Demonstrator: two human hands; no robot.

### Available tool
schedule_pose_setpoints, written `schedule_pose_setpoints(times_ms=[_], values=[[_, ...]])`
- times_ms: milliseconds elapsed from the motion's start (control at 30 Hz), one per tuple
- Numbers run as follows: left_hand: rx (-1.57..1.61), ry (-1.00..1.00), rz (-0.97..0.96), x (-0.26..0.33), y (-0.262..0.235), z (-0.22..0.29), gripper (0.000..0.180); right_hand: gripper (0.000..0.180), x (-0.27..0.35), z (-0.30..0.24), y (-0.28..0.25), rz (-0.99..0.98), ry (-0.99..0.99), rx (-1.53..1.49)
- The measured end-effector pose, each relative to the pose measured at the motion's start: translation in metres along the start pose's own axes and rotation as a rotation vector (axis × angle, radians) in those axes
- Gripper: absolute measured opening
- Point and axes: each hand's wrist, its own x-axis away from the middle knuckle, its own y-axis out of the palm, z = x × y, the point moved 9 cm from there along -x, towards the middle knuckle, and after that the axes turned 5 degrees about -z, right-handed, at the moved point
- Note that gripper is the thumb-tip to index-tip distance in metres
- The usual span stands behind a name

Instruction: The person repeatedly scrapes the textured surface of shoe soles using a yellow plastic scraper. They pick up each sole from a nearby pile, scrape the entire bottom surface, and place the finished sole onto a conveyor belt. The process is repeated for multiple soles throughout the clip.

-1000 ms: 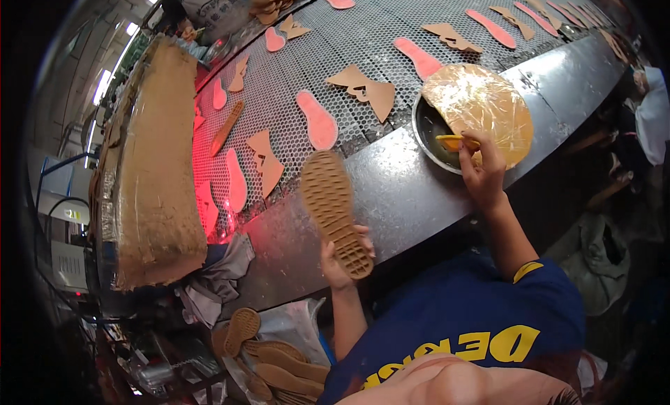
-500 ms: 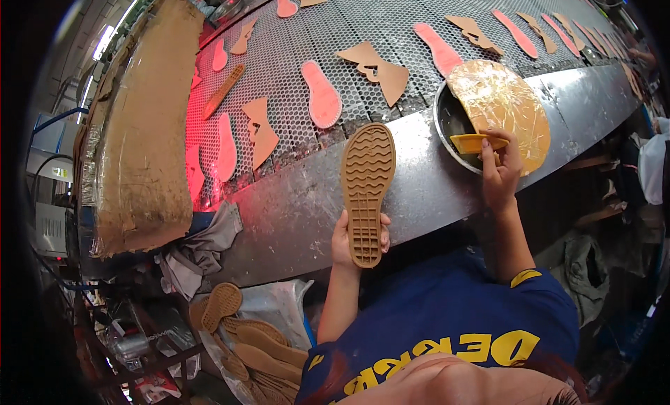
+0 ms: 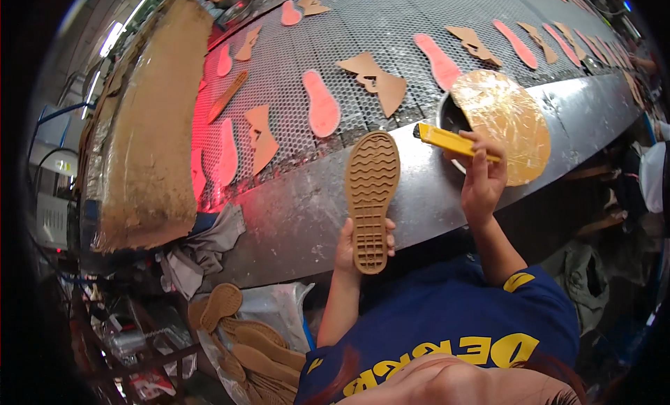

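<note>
A: Status of the hands?

B: The left hand (image 3: pixel 352 246), low centre of the frame, grips the heel end of a tan rubber shoe outsole with wavy tread (image 3: pixel 372 195), tread facing the camera, toe pointing up over the steel ledge (image 3: pixel 293 216). The right hand (image 3: pixel 481 181), right of centre, is closed around a yellow-handled brush (image 3: pixel 453 141), raised just beside the pot.

A: How should the step be done?

B: Judgement only: keep the outsole gripped at the heel so the rest stays free, and bring the brush across without dripping on the ledge.

A: Containers?

B: 1 round metal pot (image 3: pixel 447 115), upper right of centre, is largely hidden by a round amber, glue-crusted cover (image 3: pixel 506 126); its contents cannot be seen. A pale bag (image 3: pixel 279 307) at lower left holds several more tan outsoles (image 3: pixel 241 335).

A: Anything else?

B: Pink insole-shaped pieces (image 3: pixel 322 112) and tan cut pieces (image 3: pixel 377 80) lie spaced apart on the perforated conveyor (image 3: pixel 391 28) along the top.
</note>
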Motion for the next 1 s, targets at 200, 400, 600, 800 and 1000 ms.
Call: schedule_pose_setpoints(times_ms=[200,400,600,800,1000], values=[[-0.143,0.017,-0.035,0.006,-0.001,0.003,0.071,0.018,0.026,-0.021,0.07,-0.416,-0.282,0.517],[-0.155,-0.021,-0.072,0.008,0.0,0.0,0.071,0.022,0.033,-0.01,0.086,-0.461,-0.278,0.548],[-0.276,-0.018,-0.084,0.003,0.015,0.002,0.075,0.022,0.039,-0.004,0.087,-0.466,-0.269,0.556],[-0.309,-0.044,-0.07,0.006,0.011,0.0,0.084,0.021,0.04,-0.007,0.089,-0.522,-0.281,0.549],[-0.235,-0.036,-0.067,0.007,0.01,0.002,0.088,0.017,0.043,-0.006,0.094,-0.627,-0.212,0.478]])
